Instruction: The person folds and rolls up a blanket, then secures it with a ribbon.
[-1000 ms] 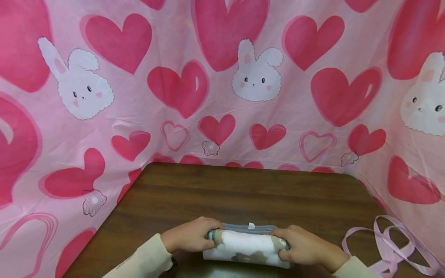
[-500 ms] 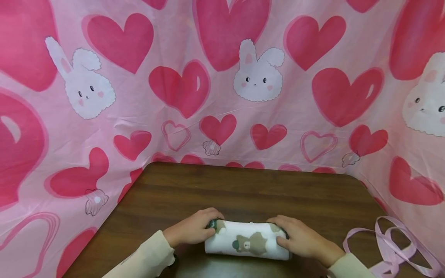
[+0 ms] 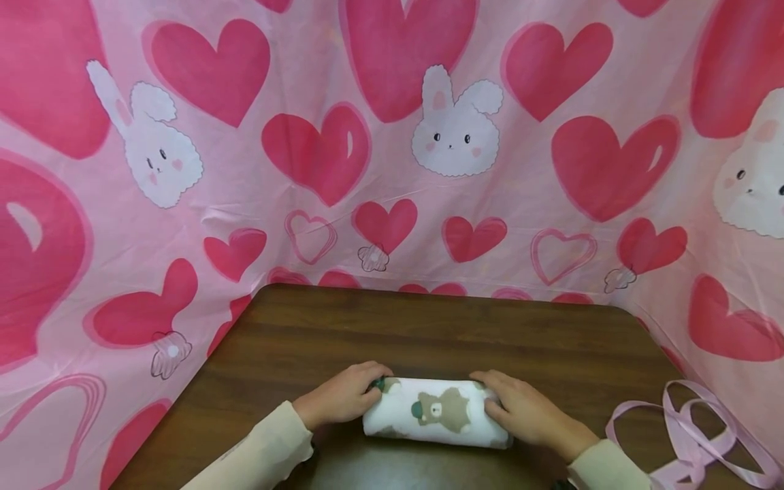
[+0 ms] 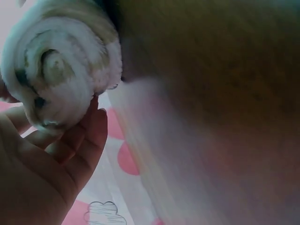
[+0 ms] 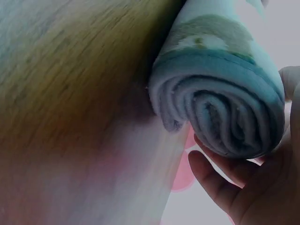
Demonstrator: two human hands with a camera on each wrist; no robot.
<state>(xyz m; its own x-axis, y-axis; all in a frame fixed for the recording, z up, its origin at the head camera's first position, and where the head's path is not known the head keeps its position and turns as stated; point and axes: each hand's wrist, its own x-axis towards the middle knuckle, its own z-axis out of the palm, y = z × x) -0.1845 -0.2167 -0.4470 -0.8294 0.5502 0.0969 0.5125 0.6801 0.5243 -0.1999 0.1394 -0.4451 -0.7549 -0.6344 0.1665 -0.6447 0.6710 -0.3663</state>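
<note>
Brown wood-grain table (image 3: 429,330), pink heart-print cloth (image 3: 392,167) behind; hands (image 3: 344,395) (image 3: 528,408) grip rolled towel (image 3: 437,414) at ends.

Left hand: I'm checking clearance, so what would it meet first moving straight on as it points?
Most likely the rolled cloth, whose end the left hand holds, though it might skim the far side; depth is unclear.

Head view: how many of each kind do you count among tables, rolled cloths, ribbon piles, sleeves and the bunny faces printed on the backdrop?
Table: 1
Rolled cloth: 1
Pink ribbon pile: 1
Cream sleeves: 2
Bunny faces: 3, one cut off by the right edge
Total: 8
</note>
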